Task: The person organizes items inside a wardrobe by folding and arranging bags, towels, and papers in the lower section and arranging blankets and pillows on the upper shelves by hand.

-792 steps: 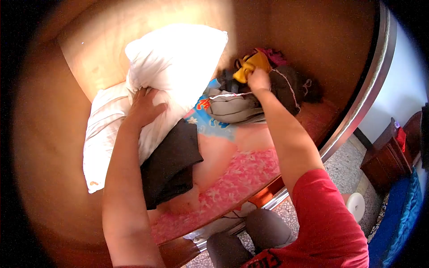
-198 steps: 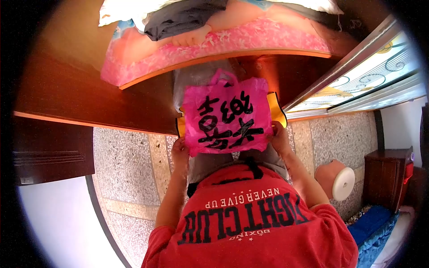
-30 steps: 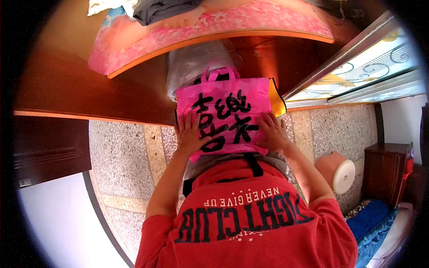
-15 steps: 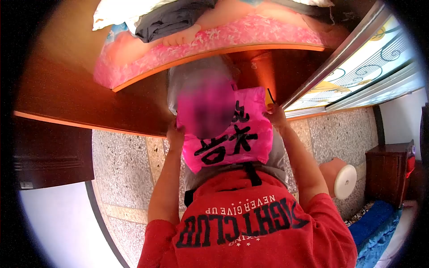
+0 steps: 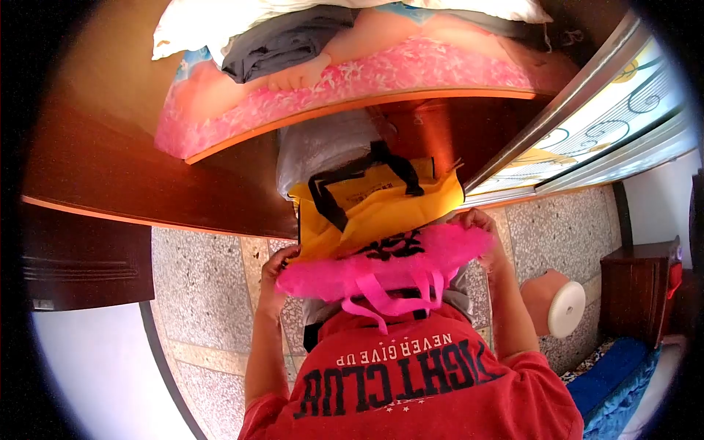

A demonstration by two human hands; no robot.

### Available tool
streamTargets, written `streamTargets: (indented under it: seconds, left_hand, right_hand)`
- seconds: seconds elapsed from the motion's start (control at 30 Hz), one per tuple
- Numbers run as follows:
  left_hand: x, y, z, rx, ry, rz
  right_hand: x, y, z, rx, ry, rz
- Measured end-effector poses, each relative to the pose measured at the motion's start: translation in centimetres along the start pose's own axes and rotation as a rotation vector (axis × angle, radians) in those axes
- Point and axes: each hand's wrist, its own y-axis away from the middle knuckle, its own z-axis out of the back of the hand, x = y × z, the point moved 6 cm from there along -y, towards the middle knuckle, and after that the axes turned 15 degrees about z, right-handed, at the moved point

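A pink tote bag point(image 5: 352, 273) with black lettering and dangling pink straps spans the space in front of my red shirt. My left hand point(image 5: 279, 265) grips its left end, fingers curled at the edge. At the right end, my right hand point(image 5: 473, 222) is closed on the pink fabric. Just beyond the pink bag stands a yellow bag point(image 5: 381, 213) with black handles, its lower part hidden behind the pink one. Farther in, a translucent plastic bag point(image 5: 323, 143) sits in the shelf compartment.
Overhead, a shelf point(image 5: 352, 101) with a pink patterned cover holds a dark folded garment point(image 5: 286, 44) and white fabric point(image 5: 198, 26). A sliding door point(image 5: 594, 139) with decorated glass is at right. A stool point(image 5: 565, 308) and a dark wooden cabinet point(image 5: 638, 290) stand on the speckled floor.
The pink bag has come down and toward me, tipping so its straps show. The yellow bag behind it has come into view. Both hands have moved lower and the right one outward.
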Motion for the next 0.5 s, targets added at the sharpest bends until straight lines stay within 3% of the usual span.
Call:
streamTargets:
  seconds: [0.07,0.2,0.27,0.3,0.37,0.4,0.5]
  left_hand:
    - [0.0,0.7,-0.8,0.111,-0.363,-0.339]
    - [0.0,1.7,-0.7,0.095,-0.322,-0.279]
    - [-0.2,1.8,-0.6,0.114,-0.311,-0.320]
    - [-0.5,1.8,-0.8,0.125,-0.299,-0.356]
    - [-1.1,2.0,-1.2,0.130,-0.202,-0.262]
    - [-1.0,1.9,-1.2,0.129,-0.106,-0.165]
    - [-0.6,1.2,-1.2,0.105,-0.151,-0.163]
  right_hand:
    - [0.4,0.6,-0.6,0.164,-0.009,0.136]
    - [1.3,0.4,-1.4,0.100,0.177,-0.019]
    - [1.4,-0.1,-1.9,0.283,0.394,0.055]
    - [0.6,-0.4,-1.5,0.278,0.399,0.060]
    - [-1.8,-1.2,0.4,0.032,0.287,-0.023]
    - [-1.8,-1.7,0.0,0.030,0.288,-0.019]
    - [-2.3,-3.5,0.1,-0.041,0.423,0.026]
